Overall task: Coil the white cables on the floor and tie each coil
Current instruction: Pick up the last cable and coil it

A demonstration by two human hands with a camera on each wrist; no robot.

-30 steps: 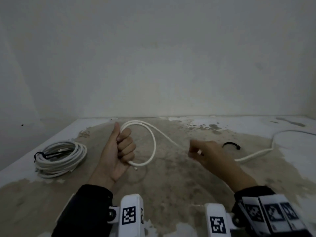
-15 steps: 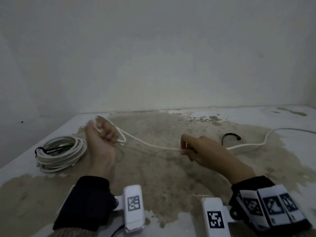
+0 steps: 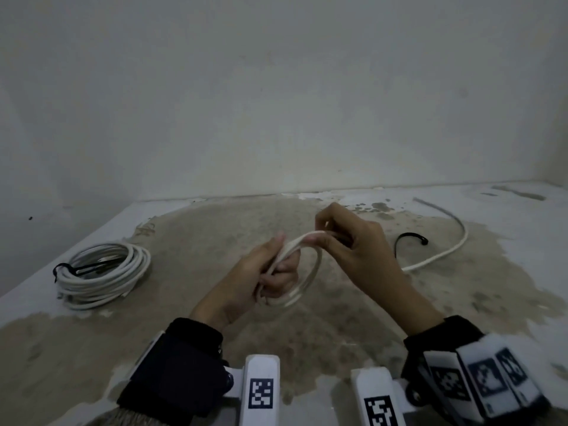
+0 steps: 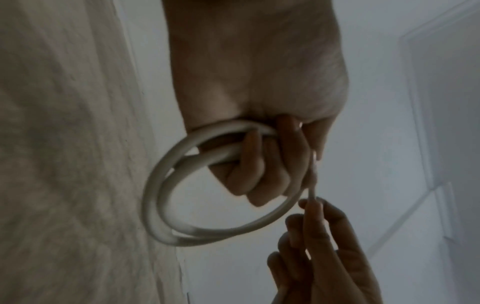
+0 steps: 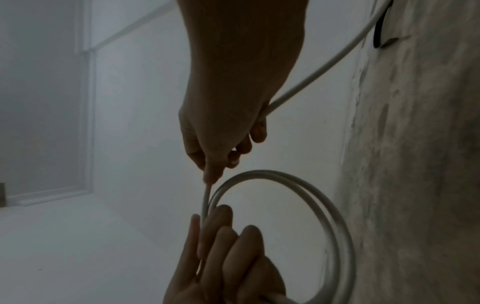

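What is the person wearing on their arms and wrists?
Both hands, left hand and right hand, are bare. Dark sleeves cover both forearms. Each wrist carries a white mount with black-and-white square markers; the right wrist shows several markers.

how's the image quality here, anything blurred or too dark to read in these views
Head view: dim, even light, edges bowed by the wide lens; the loop below the left hand is smeared by motion, while the tied coil reads sharp. Left wrist view: soft, the loop's lower arc streaked. Right wrist view: the right hand is backlit, nearly a silhouette, so finger detail is lost.
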